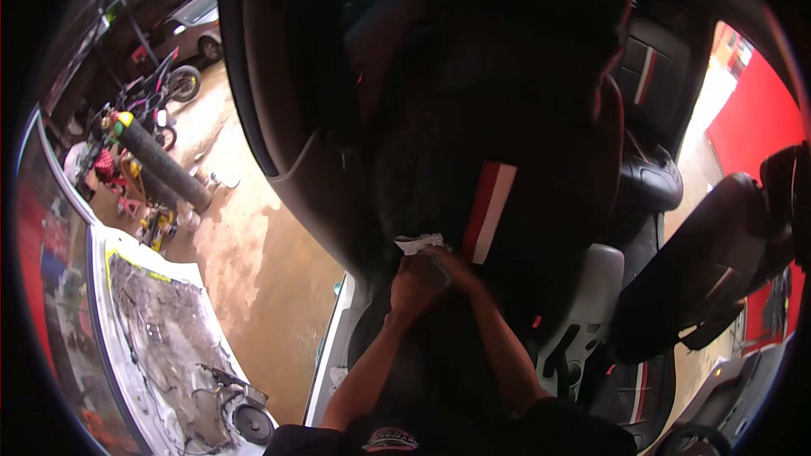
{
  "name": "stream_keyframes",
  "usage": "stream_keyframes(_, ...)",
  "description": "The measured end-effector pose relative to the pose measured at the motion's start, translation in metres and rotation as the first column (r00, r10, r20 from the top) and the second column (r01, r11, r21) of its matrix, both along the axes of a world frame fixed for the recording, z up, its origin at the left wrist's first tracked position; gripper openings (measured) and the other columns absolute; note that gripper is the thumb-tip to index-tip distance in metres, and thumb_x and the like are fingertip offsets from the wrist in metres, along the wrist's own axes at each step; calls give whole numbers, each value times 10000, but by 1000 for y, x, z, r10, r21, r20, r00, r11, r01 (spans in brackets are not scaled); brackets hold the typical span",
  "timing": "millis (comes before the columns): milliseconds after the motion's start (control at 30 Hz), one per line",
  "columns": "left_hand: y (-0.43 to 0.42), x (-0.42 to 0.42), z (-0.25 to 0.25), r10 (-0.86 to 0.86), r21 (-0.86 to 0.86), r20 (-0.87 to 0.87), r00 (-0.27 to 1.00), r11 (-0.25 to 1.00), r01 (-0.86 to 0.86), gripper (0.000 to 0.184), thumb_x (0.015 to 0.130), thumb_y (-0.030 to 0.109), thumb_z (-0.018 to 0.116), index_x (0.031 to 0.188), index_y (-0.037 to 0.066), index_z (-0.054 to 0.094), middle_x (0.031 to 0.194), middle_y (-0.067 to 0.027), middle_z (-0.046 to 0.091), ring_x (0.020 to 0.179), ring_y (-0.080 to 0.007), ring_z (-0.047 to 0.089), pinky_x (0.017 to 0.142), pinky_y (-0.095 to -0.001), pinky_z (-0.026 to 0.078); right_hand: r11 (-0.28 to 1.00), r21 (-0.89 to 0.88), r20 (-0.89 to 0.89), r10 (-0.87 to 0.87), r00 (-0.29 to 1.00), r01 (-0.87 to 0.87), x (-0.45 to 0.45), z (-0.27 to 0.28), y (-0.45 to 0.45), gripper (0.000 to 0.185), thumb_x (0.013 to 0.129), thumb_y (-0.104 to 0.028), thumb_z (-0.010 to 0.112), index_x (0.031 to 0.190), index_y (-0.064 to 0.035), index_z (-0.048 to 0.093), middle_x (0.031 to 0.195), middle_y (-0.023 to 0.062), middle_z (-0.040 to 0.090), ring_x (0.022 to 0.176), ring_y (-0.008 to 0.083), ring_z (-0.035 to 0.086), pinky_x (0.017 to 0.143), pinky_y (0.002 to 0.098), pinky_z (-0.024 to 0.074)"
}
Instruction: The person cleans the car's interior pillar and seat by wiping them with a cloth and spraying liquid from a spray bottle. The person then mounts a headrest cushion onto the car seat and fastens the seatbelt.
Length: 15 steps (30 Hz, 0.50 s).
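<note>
Both hands meet in front of me, low over the dark car seat [541, 194] with its red and white stripe. A crumpled white piece [420, 243], paper or thin cloth, sticks out beyond the fingers of my left hand [414, 285], which is closed on it. My right hand [457, 268] comes in from the right and touches the left one, its fingers bent in toward the white piece. Something greyish shows between the hands, too dim to name. Shadow hides most of the fingertips.
Left of me stands an opened car door [160, 312] stripped of its trim, with a speaker [252, 424] low on it. Outside are a dark gas cylinder [165, 160] and a motorcycle [156, 89]. A grey centre console [591, 304] and another seat [693, 270] lie right.
</note>
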State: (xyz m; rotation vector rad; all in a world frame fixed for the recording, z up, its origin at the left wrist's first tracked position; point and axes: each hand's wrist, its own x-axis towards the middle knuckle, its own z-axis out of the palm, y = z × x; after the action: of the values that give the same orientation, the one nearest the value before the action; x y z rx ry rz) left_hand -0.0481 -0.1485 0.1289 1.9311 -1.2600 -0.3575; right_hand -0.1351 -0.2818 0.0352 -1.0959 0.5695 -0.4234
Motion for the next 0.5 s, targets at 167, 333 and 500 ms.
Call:
stream_keyframes(167,-3,-5,1,-15,56,103,995,998,10,322,834,215,668,1110,49,668,1049,-199,658,979,-418,645,824,-506,534,978,-209,-278,-81,957,22,0,12,4,583,996,-497,544,1195,35,677,1098,60,681,1016,127,605,906,310,487)
stream_keyframes(333,2,-9,14,-31,10,145,989,1000,30,253,863,217,641,1019,20,669,1013,-222,665,940,-412,656,796,-500,546,982,-191,-259,-58,964,7,6,8,2,626,972,-535,567,1209,35,672,1112,70,687,1029,138,609,907,310,485)
stream_keyframes(500,1,0,-12,149,-276,-188,971,941,-198,167,880,140,665,821,-16,669,708,-135,645,642,-232,627,617,-378,496,988,-156,-223,-15,975,-21,1,25,5,588,963,-501,578,1207,26,673,1109,74,693,1026,148,617,894,319,489)
